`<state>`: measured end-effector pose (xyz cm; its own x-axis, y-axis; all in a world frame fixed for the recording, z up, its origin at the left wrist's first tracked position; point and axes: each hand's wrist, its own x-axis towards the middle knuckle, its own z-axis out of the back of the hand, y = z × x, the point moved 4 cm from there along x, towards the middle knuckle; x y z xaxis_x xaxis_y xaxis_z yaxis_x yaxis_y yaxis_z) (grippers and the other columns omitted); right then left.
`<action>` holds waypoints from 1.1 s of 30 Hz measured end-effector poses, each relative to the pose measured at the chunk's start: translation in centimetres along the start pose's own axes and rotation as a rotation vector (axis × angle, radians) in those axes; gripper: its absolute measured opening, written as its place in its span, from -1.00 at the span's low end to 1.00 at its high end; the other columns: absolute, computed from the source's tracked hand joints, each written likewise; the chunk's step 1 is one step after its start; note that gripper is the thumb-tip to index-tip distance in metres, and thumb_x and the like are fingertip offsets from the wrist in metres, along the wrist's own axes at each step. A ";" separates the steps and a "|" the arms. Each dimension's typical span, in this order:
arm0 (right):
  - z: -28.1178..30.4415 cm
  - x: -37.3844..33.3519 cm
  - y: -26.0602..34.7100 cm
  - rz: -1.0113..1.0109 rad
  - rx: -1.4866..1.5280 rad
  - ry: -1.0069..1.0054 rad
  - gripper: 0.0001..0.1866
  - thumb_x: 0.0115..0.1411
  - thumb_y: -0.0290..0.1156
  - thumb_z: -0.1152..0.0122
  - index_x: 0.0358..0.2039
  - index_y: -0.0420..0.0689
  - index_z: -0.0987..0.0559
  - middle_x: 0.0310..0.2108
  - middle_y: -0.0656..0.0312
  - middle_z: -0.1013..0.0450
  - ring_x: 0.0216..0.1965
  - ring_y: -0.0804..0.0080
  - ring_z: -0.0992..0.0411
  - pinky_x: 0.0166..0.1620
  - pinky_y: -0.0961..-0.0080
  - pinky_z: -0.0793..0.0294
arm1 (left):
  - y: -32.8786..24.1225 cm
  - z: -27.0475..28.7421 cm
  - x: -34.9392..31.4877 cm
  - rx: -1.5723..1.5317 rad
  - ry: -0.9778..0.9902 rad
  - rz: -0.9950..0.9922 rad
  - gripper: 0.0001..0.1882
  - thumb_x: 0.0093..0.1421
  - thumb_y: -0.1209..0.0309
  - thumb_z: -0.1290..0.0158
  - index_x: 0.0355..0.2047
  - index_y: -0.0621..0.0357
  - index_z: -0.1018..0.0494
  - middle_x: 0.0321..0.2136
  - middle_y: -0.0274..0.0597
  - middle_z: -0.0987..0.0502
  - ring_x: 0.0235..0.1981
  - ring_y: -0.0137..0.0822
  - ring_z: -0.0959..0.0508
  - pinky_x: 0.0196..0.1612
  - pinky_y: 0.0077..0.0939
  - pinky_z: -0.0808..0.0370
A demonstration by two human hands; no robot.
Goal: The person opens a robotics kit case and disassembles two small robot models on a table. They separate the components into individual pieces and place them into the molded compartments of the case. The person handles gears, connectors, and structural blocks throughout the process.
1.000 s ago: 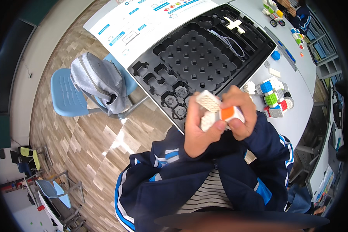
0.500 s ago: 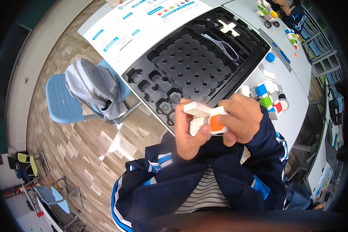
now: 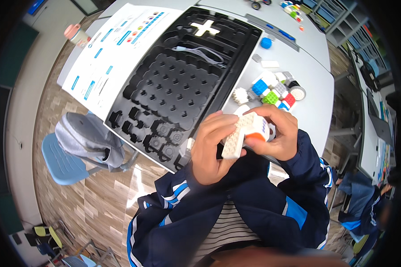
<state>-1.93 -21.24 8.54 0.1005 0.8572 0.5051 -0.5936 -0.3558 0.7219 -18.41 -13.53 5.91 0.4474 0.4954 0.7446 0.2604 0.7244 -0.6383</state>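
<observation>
Close in front of my body, my two hands hold a joined toy-brick assembly. My left hand [image 3: 211, 149] has its fingers wrapped round the white studded beam [image 3: 232, 146]. My right hand [image 3: 278, 133] grips a rounded white and orange block [image 3: 259, 130] at the beam's right end. A pale piece [image 3: 241, 111] shows behind the fingers; its shape is partly hidden. Beyond my right hand lies a pile of bricks, with a blue brick [image 3: 259, 87], a green brick [image 3: 270, 97], a red brick [image 3: 289, 100] and a wheel [image 3: 297, 93]. A white gear [image 3: 240, 95] lies beside the pile.
A black moulded tray [image 3: 218, 84] holds a white cross-shaped piece [image 3: 204, 28] and a grey cable [image 3: 200, 53]. Left of it lies a printed sheet [image 3: 87, 73]. A grey backpack [image 3: 87, 138] rests on a blue chair [image 3: 60, 162]. Another person [image 3: 365, 200] is at the right.
My view has turned, so the tray and table appear farther left. The assembly has been rotated in my hands: its studded face now shows, and less orange is visible.
</observation>
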 end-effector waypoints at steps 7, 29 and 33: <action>1.7 -3.2 -2.6 0.042 -0.381 -0.065 -0.60 0.16 -0.37 -0.32 -0.05 -0.31 -0.48 -0.24 -0.04 -0.48 -0.31 -0.03 -0.53 -0.29 0.31 -0.54 | 1.4 -5.7 0.1 0.177 0.062 -0.004 -0.77 0.16 0.56 -0.24 -0.18 0.36 -0.52 -0.24 0.08 -0.63 -0.27 0.01 -0.68 -0.22 -0.31 -0.61; 6.6 -4.4 -3.8 -0.334 0.004 -0.056 -0.81 0.35 -0.39 -0.06 -0.11 -0.19 -0.50 -0.34 0.15 -0.48 -0.38 0.39 -0.51 -0.26 0.50 -0.47 | 7.3 -10.1 0.7 -0.566 -0.037 0.554 -0.67 0.47 0.24 0.03 -0.24 0.32 -0.49 -0.42 -0.17 -0.59 -0.50 -0.50 -0.53 -0.48 -0.59 -0.42; 7.2 -4.4 -5.3 -0.517 0.361 -0.082 -0.79 0.37 -0.27 -0.11 -0.17 -0.15 -0.48 -0.34 0.31 -0.40 -0.42 0.61 -0.45 -0.46 0.69 -0.45 | 7.8 -11.4 0.5 -0.881 0.031 0.857 -0.68 0.44 0.31 -0.03 0.00 0.36 -0.43 -0.25 -0.10 -0.63 -0.35 -0.48 -0.60 -0.37 -0.57 -0.51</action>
<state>6.53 -25.85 5.91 0.3716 0.9256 0.0725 -0.1466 -0.0186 0.9890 -6.37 -13.09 -0.89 0.7752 0.6314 0.0222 0.3555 -0.4069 -0.8415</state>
